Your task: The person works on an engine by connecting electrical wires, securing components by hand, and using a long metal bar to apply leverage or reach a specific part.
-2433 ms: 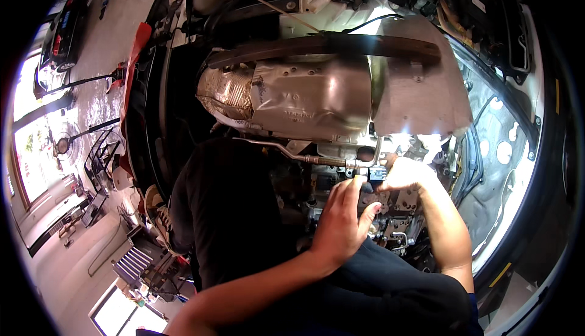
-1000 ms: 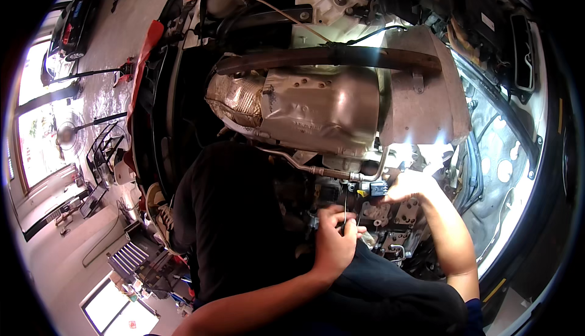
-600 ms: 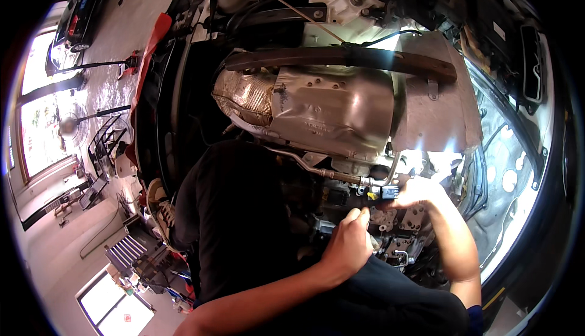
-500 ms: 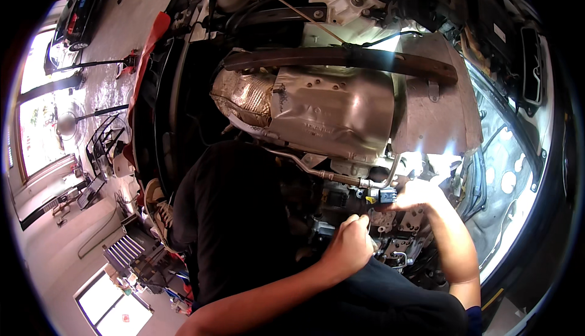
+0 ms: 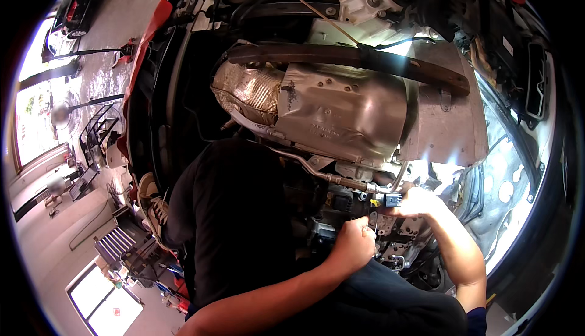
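My left hand (image 5: 355,246) is closed in a fist over the engine, its fingertips beside a thin metal piece; what lies inside the grip is hidden. Just to its right and farther from me, my right hand (image 5: 421,202) holds a small dark electrical connector (image 5: 392,200) at its fingertips. Next to the connector is a bit of yellow plastic (image 5: 375,202). Bright light washes out part of the right hand. Beyond both hands runs a metal pipe (image 5: 347,182) with a brownish section. Under and around them are metal engine parts (image 5: 402,229).
A silver heat shield (image 5: 341,116) fills the middle of the engine bay, crossed by a brown bar (image 5: 292,54). My dark-clothed leg (image 5: 237,208) rests over the bay. At the far left stand a fan (image 5: 63,113) and a dark car (image 5: 82,7).
The view has shifted slightly, so the engine parts sit a little lower and farther right. Both hands keep nearly the same pose, the right still at the connector.
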Demonstrator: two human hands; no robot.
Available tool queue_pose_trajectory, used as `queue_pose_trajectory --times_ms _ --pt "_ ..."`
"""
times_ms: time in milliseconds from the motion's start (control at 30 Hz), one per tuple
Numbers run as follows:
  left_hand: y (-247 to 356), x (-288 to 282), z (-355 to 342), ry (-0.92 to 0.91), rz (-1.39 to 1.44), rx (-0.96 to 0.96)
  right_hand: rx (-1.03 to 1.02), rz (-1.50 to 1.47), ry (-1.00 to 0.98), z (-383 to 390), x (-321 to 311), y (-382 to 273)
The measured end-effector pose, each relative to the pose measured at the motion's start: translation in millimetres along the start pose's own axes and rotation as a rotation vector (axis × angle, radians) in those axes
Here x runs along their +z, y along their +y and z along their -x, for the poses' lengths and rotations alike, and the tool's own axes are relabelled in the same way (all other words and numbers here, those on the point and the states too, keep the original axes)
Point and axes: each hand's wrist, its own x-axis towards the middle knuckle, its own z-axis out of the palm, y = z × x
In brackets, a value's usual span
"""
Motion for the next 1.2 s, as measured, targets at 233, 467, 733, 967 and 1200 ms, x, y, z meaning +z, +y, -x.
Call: queue_pose_trajectory --times_ms 233,467,733,967,1200 --pt "20.2 -0.2 13.5 0.034 0.439 -0.217 0.022 0.087 -0.117 -0.6 -13.2 -12.8" --pt "30.4 -1.6 25.5 0.169 0.856 -0.422 -0.095 -0.04 -0.175 -6.2 -9.3 2.9" --pt "39.2 27.2 21.0 0.209 0.982 -0.424 0.058 0.147 -0.287 -6.0 -25.0 -17.6" --pt "15.3 19.5 21.7 0.104 0.401 -0.159 0.007 0.112 -0.259 0.6 -26.8 -22.3" --pt "22.1 1.5 9.8 0.09 0.541 -0.318 0.053 0.009 -0.225 16.4 -37.1 -52.3"
